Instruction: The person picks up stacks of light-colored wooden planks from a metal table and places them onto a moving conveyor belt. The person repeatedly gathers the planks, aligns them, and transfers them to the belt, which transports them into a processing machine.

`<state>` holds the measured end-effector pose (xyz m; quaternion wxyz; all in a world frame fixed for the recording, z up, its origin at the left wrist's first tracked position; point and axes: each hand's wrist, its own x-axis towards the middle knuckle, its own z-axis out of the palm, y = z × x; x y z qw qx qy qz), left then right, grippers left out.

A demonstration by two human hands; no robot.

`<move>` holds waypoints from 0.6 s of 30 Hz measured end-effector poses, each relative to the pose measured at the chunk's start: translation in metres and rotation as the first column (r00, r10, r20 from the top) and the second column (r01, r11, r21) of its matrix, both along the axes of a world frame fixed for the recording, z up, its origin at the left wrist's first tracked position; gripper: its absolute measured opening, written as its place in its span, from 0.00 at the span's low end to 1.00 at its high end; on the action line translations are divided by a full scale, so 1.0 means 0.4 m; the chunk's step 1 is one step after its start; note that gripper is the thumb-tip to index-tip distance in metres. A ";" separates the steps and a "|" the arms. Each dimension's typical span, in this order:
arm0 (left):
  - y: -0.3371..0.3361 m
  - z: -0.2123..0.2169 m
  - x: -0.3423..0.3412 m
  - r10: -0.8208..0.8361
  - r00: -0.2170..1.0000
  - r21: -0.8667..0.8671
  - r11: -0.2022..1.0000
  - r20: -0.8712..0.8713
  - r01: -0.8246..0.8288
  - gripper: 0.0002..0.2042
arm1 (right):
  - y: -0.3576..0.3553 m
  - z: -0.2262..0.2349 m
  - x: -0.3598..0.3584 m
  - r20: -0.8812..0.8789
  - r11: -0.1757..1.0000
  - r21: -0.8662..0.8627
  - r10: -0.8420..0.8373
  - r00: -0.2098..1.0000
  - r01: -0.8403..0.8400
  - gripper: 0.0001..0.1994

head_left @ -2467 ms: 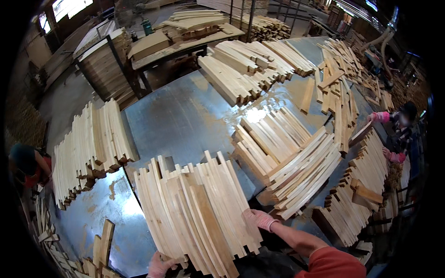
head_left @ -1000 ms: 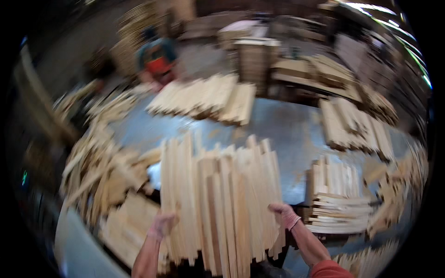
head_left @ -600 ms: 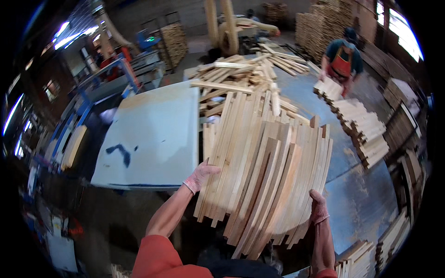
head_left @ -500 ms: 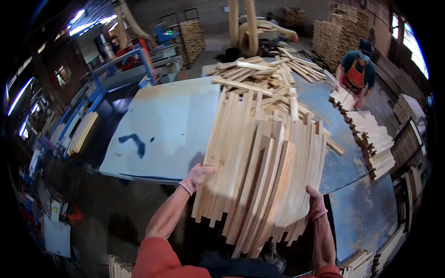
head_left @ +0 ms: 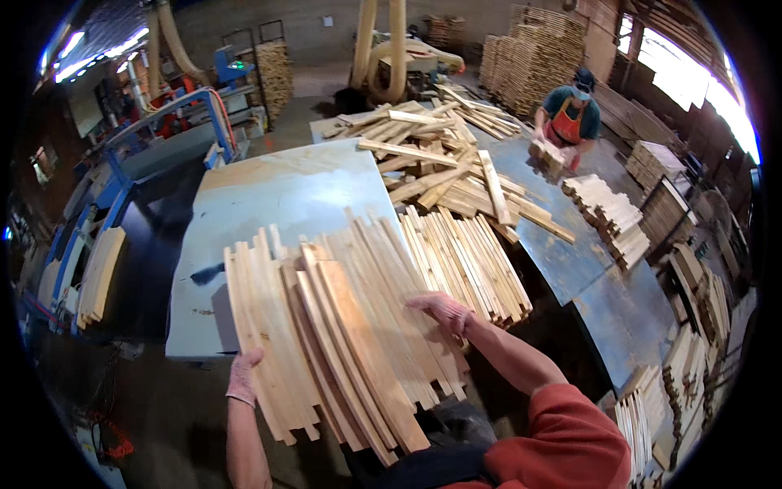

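Note:
A wide batch of long pale wooden strips (head_left: 285, 342), laid side by side, is held between my hands over the front of a pale blue-white table (head_left: 281, 200). A few strips lie on top of the others. My left hand (head_left: 243, 376), in a pinkish knit glove, is closed on the batch's left edge, with the thumb showing. My right hand (head_left: 442, 313), gloved alike, presses against the right side. Fingers under the wood are hidden. Just right of the batch, another row of wooden strips (head_left: 468, 262) lies side by side.
A loose heap of wooden pieces (head_left: 440, 159) lies beyond. Across the blue-grey metal table (head_left: 554, 236), a co-worker (head_left: 568, 122) in a red apron handles a wood bundle, near a row of stacked blocks (head_left: 607, 216). A blue-framed machine (head_left: 122, 175) stands left.
The batch of strips has moved left with both my hands, over the pale table. Another row of strips has come into sight on the right. The view has turned right.

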<state>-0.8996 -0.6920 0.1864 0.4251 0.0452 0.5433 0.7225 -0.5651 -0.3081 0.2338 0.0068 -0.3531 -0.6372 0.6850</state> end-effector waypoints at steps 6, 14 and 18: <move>-0.037 0.004 -0.209 0.009 0.998 -0.194 0.981 -0.065 -0.022 0.25 | -0.076 0.026 -0.210 0.311 0.905 -0.308 -0.194 0.931 0.292 0.31; -0.011 0.031 -0.428 -0.082 0.991 -0.135 0.989 -0.109 0.067 0.27 | -0.059 -0.042 -0.400 0.175 0.923 -0.313 -0.175 0.969 0.223 0.15; 0.044 0.062 -0.620 -0.198 0.973 -0.147 0.973 -0.118 0.180 0.27 | -0.064 -0.124 -0.572 -0.070 0.926 -0.240 -0.317 0.946 0.292 0.10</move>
